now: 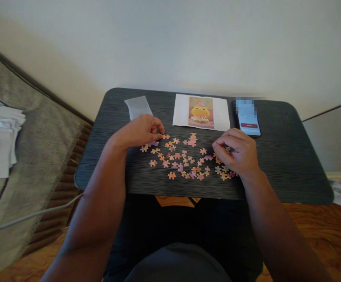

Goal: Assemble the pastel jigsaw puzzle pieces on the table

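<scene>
Loose jigsaw puzzle pieces in orange, pink and purple are spread over the middle of a dark table. At the left of the spread, my left hand has its thumb and index finger closed at the edge of an orange puzzle piece. My right hand hovers over the right end of the spread, fingertips pinched together; whatever they hold, if anything, is too small to make out. It partly covers several pieces beneath it. Between the hands, a few pink pieces sit joined or touching.
A printed sheet with a yellow cartoon figure lies at the back of the dark table. To its right is a phone. A translucent bag lies behind my left hand. Papers rest on fabric at far left, near a cable.
</scene>
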`<state>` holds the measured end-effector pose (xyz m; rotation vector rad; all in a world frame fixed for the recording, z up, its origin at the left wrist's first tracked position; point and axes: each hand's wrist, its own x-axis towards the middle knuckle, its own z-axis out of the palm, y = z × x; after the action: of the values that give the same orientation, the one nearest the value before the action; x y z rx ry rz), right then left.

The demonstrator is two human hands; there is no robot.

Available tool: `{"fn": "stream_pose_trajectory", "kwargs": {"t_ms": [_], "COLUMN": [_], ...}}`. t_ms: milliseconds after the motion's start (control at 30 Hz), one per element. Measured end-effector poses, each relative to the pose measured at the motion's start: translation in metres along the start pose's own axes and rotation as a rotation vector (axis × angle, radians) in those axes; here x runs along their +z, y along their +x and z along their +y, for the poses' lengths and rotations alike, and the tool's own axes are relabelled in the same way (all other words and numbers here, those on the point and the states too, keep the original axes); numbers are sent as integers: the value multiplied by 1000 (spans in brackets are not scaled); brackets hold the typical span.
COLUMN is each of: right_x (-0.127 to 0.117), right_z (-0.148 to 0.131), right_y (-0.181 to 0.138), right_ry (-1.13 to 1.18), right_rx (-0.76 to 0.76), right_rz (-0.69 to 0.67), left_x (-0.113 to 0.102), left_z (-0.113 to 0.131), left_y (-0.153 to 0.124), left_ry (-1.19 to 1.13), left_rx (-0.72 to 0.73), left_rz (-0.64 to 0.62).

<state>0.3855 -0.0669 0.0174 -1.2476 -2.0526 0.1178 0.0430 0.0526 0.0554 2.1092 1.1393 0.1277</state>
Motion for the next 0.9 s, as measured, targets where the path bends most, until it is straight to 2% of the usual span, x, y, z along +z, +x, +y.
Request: {"fn": "stream_pose_trajectory", "kwargs": {"t_ms": [467,567,733,900], "right_x": [1,1,1,1], "right_z": [1,2,3,2], "right_y": [0,0,-1,0], "right_ry": [29,30,12,31], "right_rx": [-29,-29,-28,-32], "right_rz": [-13,-13,-5,0], "left_x": [-1,-1,9,22], "left_z": [1,2,7,11], "left_y": [-1,-2,0,7], "left_ry": [-11,-49,-65,-1], "left_rx": [23,49,158,191], "left_rz": [-42,-17,107,69]}}
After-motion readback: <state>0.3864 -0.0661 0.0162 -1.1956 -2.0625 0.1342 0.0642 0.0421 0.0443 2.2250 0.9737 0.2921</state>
